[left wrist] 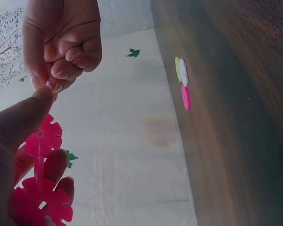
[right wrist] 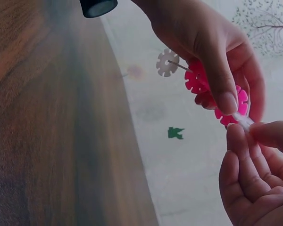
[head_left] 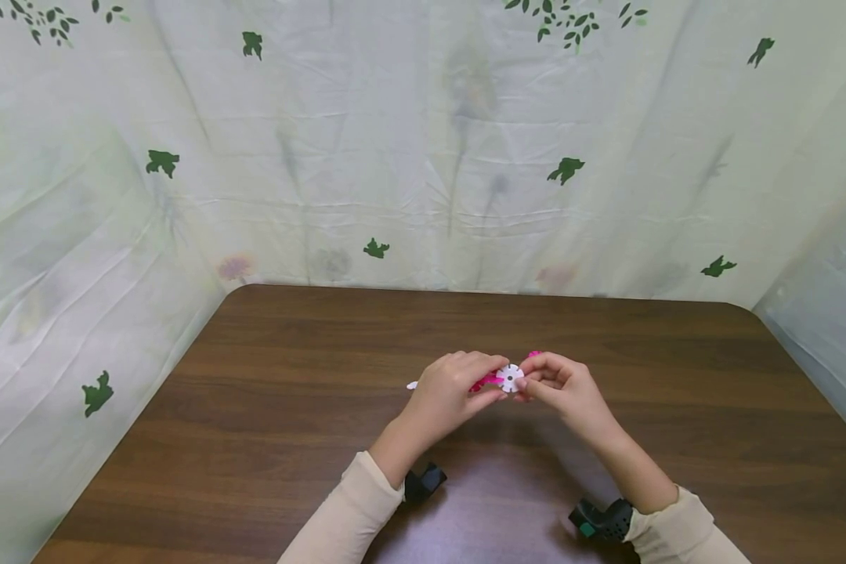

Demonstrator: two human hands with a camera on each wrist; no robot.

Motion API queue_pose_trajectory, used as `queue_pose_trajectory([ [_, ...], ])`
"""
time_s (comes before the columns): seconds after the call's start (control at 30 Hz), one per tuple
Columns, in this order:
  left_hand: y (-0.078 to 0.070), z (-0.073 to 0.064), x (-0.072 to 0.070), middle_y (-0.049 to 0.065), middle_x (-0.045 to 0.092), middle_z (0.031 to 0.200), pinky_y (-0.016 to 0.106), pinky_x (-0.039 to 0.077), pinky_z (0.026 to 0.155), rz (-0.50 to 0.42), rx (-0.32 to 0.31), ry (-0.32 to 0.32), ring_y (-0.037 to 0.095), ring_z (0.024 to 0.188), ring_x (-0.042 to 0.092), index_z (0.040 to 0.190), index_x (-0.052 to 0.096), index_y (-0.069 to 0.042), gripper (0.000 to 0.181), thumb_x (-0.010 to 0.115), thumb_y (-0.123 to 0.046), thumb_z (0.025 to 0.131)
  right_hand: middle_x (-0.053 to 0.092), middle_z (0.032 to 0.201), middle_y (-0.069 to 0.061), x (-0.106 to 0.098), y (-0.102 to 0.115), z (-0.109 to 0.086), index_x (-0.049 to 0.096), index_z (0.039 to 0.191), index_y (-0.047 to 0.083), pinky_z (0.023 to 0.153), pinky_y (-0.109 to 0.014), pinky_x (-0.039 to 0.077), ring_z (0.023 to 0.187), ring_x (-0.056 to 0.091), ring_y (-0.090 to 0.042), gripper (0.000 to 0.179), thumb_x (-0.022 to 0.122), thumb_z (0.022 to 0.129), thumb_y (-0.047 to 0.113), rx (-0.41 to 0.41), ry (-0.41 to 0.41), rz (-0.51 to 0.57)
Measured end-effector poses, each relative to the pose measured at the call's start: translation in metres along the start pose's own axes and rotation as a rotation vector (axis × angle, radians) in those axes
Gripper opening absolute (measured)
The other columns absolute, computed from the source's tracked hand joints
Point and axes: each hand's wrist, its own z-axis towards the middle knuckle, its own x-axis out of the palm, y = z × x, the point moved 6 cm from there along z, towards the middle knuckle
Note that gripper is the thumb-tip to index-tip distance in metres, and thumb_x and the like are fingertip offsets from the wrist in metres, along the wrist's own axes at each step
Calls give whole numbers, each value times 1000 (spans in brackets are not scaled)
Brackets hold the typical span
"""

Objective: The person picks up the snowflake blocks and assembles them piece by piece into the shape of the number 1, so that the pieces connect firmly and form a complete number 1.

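My left hand (head_left: 447,388) holds a chain of slotted interlocking plastic discs. Pink discs (left wrist: 41,200) make up the part among its fingers, and a white disc (right wrist: 168,63) sticks out at the chain's far end. Between the two hands a second white disc (head_left: 511,378) faces the head camera, meeting the pink end of the chain. Thumb and fingers of my right hand (head_left: 567,392) pinch this white disc at its right edge. The left fingertips are also close to it. How deep its slot sits in the pink disc is hidden by the fingers.
Both hands are above a brown wooden table (head_left: 254,439). Loose pink (left wrist: 186,97), white (left wrist: 183,71) and yellow-green (left wrist: 178,69) discs lie on it, mostly hidden behind the right hand in the head view. A pale leaf-patterned curtain (head_left: 395,157) surrounds the table's back and sides.
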Motion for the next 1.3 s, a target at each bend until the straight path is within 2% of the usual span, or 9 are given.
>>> queue_pose_trajectory([
  [0.43,1,0,-2,-6,63,88,21,42,68,47,-3,-16,7,76,55,102,65,-12,31,73,-26,75,59,80,-13,2,-3,1,53,97,-12,67,-38,51,70,63,-23,19,61,82,-3,29,0,28],
  [0.7,5,0,-6,-5,62,85,21,41,63,78,-7,-35,9,71,53,102,65,-12,32,74,-25,74,60,90,-16,-8,4,2,56,101,-6,66,-30,51,78,61,-21,23,64,79,-4,-90,-33,-150],
  [0.87,7,0,-9,-5,63,85,21,41,63,92,-9,-41,10,70,53,102,65,-12,32,74,-26,74,59,94,-16,-12,13,3,56,102,-5,69,-28,49,82,59,-17,25,64,78,-6,-90,-57,-260],
  [0.93,7,1,-10,-5,63,85,22,41,63,95,-10,-42,10,70,53,102,65,-11,32,74,-25,74,58,96,-17,-14,16,3,55,103,-6,71,-28,48,85,58,-23,27,64,78,-6,-83,-54,-294],
  [1.0,8,1,-10,-4,63,85,22,42,63,93,-11,-42,10,70,53,102,65,-11,32,74,-25,74,58,97,-18,-17,12,4,54,104,-7,72,-27,48,86,58,-25,29,65,78,-4,-74,-46,-312],
  [1.1,8,1,-11,-4,63,85,22,42,64,91,-12,-43,10,70,53,102,65,-11,32,74,-25,74,58,100,-18,-28,-6,7,53,107,-6,73,-26,48,90,57,-29,33,67,78,2,-60,-41,-328],
  [1.3,8,0,-11,-4,64,86,22,42,64,84,-11,-48,10,71,54,102,65,-11,34,75,-25,73,57,104,-22,-44,-30,9,53,109,-4,70,-26,48,87,59,-26,37,69,78,7,-10,-62,-377],
])
